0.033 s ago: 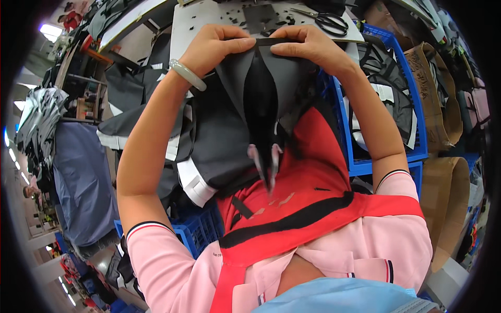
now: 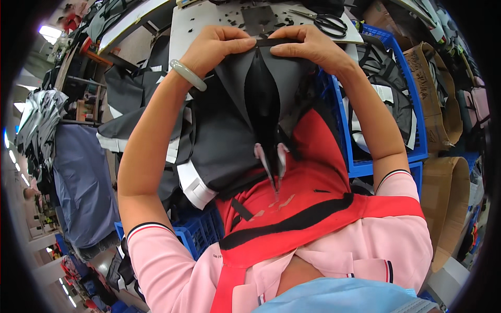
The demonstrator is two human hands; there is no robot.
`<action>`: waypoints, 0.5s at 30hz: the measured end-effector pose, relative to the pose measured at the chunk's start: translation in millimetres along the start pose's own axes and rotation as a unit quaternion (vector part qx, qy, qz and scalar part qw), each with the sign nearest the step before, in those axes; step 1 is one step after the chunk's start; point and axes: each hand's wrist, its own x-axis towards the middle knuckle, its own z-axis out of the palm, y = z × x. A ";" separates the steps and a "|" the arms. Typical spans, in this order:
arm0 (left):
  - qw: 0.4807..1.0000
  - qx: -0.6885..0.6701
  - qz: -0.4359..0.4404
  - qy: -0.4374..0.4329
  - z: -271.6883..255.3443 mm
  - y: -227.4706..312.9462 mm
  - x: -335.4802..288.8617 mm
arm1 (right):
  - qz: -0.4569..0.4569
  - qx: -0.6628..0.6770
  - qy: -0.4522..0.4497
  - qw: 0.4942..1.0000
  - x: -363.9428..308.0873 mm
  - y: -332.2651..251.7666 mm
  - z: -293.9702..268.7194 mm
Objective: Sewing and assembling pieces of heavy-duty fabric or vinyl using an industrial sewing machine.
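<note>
Thumb and fingers of my left hand point(image 2: 222, 44) pinch the top edge of a dark grey fabric piece point(image 2: 292, 73). Close beside it, my right hand point(image 2: 305, 48) grips that same edge, also between thumb and fingers. Below the small gap between the hands, the cloth parts around a long, black, pointed-oval area point(image 2: 262, 94). Under that, in front of my red apron point(image 2: 318, 182), hangs a blurred pinkish two-pronged thing point(image 2: 271, 167) narrowing downward; its kind I cannot make out. More dark fabric point(image 2: 224, 141) with a white band lies to the left. A pale bangle circles my left wrist.
Black-handled scissors point(image 2: 330, 23) and dark scraps lie on the white table point(image 2: 182, 39) beyond my hands. A blue crate point(image 2: 417, 141) of dark pieces stands at right, beside cardboard boxes point(image 2: 441, 193). Another blue crate point(image 2: 203, 229) sits low at left.
The pinkish two-pronged thing has swung slightly right and down. Both hands keep their grip on the fabric edge, in nearly the same place.
</note>
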 end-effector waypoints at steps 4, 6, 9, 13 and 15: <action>0.999 -0.040 -0.025 -0.015 -4.8 -7.1 26.2 | -0.006 0.029 -0.014 0.999 21.2 9.6 -24.0; 0.999 -0.047 -0.002 0.005 -9.0 -10.7 40.3 | -0.003 0.048 0.002 0.999 34.8 14.9 -31.3; 0.998 -0.020 -0.013 0.054 -10.4 -17.7 66.9 | 0.016 0.075 0.032 0.997 58.3 24.7 -42.7; 0.995 -0.014 -0.012 0.100 -12.3 -31.1 96.0 | 0.015 0.062 0.064 0.996 89.5 43.6 -56.6; 0.993 -0.001 -0.015 0.121 -12.4 -39.3 107.9 | 0.014 0.080 0.053 0.995 100.7 53.3 -62.2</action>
